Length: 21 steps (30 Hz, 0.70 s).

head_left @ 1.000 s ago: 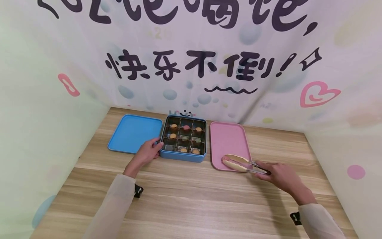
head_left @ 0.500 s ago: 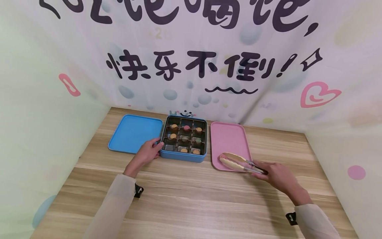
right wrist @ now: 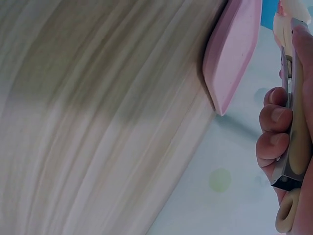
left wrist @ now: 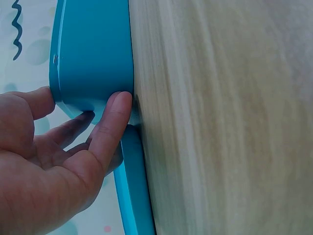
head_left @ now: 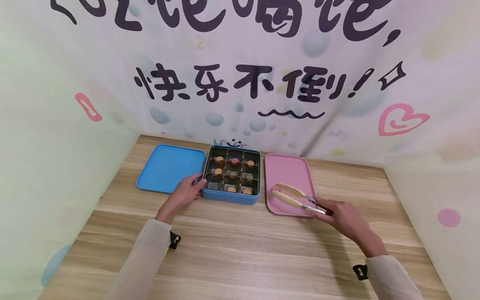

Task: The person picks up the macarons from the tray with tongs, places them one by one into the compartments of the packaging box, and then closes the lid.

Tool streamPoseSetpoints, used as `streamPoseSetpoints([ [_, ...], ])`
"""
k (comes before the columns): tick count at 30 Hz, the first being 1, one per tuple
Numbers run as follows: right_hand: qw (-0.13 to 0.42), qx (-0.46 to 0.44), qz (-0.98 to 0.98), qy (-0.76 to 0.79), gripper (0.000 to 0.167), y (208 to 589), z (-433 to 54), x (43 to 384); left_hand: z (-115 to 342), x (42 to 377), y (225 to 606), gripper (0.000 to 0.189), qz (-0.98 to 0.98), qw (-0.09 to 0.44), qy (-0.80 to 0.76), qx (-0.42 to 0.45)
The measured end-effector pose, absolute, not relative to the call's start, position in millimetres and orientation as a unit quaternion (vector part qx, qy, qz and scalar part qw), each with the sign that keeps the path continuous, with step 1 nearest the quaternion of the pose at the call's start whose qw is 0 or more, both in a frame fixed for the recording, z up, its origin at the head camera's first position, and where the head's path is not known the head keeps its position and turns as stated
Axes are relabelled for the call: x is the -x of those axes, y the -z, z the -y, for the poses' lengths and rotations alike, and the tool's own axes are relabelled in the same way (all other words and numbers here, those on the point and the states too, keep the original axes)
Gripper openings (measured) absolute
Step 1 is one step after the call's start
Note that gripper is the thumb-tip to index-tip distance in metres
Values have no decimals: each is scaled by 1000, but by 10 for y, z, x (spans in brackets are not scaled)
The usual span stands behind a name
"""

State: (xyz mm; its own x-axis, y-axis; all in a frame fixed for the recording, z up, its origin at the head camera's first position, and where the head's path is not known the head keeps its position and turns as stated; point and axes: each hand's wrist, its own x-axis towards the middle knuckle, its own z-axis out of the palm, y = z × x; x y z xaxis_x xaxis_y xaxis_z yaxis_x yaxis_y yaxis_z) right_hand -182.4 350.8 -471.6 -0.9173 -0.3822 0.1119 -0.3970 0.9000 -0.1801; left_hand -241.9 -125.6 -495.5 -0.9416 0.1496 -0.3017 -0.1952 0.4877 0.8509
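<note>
My right hand grips a pair of food tongs with cream tips and metal arms. A small pinkish piece shows between the tips, over the pink tray. In the right wrist view, curled fingers wrap the tongs' handle. My left hand touches the near left corner of a blue tin. In the left wrist view, its thumb meets the tin's rim and a fairly straight finger lies against its side. Small round pieces, orange, red and green, sit in the tin's dark divided insert.
A blue lid lies left of the tin, close beside it. The pink tray stands just right of the tin. Behind the wooden table hangs a printed white backdrop, with side walls at left and right.
My right hand has moved the tongs left and farther back over the pink tray, with the pinkish piece at their tips. My left hand has stayed at the tin.
</note>
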Motion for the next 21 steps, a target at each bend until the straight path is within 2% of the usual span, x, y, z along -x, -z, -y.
streamPoseSetpoints([
  [9,72,-214,969,-99,56,4662,-3382,1863,1261,2436,4953,58,-848,164,-504,9],
  [21,84,-225,964,-115,53,4566,-3047,1873,1258,2398,4949,58,-852,162,-497,18],
])
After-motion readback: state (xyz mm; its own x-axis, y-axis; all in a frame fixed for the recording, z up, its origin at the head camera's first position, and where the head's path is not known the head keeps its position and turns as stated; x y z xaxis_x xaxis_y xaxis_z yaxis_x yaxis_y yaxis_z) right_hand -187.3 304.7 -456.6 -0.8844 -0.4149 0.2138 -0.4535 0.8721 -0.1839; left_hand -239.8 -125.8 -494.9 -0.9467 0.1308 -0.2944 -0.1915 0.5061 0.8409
